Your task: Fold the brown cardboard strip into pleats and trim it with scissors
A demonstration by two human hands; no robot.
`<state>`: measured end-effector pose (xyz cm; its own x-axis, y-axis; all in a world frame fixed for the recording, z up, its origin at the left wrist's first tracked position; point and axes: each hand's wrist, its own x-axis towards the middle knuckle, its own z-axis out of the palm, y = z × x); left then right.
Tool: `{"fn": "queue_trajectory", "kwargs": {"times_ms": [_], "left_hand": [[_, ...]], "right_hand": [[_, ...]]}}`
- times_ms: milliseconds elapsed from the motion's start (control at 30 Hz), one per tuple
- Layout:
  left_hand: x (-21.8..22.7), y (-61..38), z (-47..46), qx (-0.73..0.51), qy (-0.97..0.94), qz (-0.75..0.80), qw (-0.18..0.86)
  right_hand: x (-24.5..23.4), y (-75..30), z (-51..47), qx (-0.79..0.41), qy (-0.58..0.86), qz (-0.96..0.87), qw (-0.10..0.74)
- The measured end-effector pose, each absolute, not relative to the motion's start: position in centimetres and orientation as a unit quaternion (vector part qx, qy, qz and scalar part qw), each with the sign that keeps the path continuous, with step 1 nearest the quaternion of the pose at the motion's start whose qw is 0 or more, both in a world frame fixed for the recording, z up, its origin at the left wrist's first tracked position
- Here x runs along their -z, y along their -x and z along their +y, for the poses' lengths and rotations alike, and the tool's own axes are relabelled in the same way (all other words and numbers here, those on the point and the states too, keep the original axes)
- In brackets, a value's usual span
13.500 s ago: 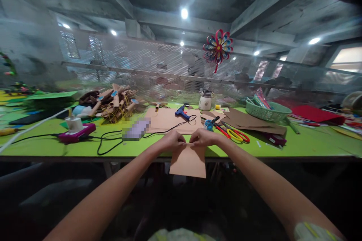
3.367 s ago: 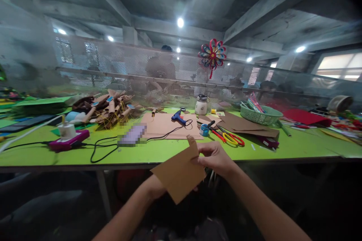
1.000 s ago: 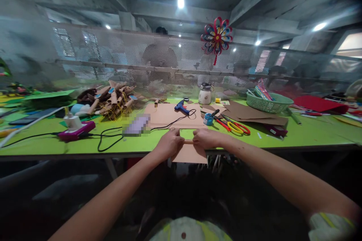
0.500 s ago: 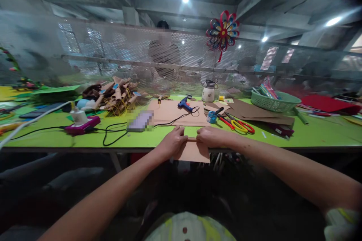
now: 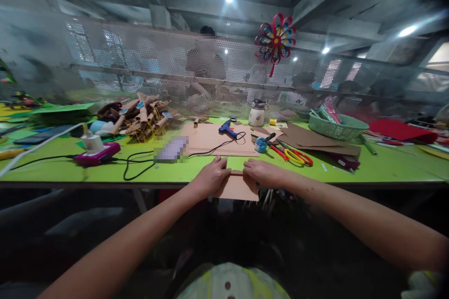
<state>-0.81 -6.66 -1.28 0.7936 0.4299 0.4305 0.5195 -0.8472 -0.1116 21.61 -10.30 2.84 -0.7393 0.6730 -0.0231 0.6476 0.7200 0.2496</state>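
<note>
A tan sheet of cardboard [image 5: 238, 189] lies over the front edge of the green table [image 5: 386, 170], its lower part hanging past the edge. My left hand [image 5: 210, 178] presses on the sheet's left upper part with fingers closed around a rolled edge. My right hand [image 5: 262, 173] grips the same rolled edge from the right. The two hands sit side by side, almost touching.
Behind my hands lie a large cardboard sheet [image 5: 210, 138], a blue glue gun [image 5: 228, 129] with black cord, red and yellow scissors [image 5: 293, 155], a small blue pot [image 5: 260, 145], a white jar [image 5: 257, 115] and a green basket [image 5: 337, 127]. Cardboard rolls [image 5: 142, 119] are piled at left. A person stands behind the mesh screen [image 5: 206, 63].
Earlier I held the sheet up in the air below the table. Over the last second both hands stay on its upper edge at the table's rim, with little movement.
</note>
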Motion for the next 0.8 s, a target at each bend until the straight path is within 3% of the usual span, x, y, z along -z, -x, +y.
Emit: {"fn": "queue_trajectory", "kwargs": {"times_ms": [233, 800], "left_hand": [[0.5, 1.0, -7.5, 0.16, 0.95, -0.241, 0.117], [-0.9, 0.0, -5.4, 0.153, 0.946, -0.287, -0.003]], "right_hand": [[-1.2, -21.9, -10.3, -0.16, -0.37, 0.914, 0.049], [-0.3, -20.9, -11.5, -0.199, -0.37, 0.904, 0.084]]}}
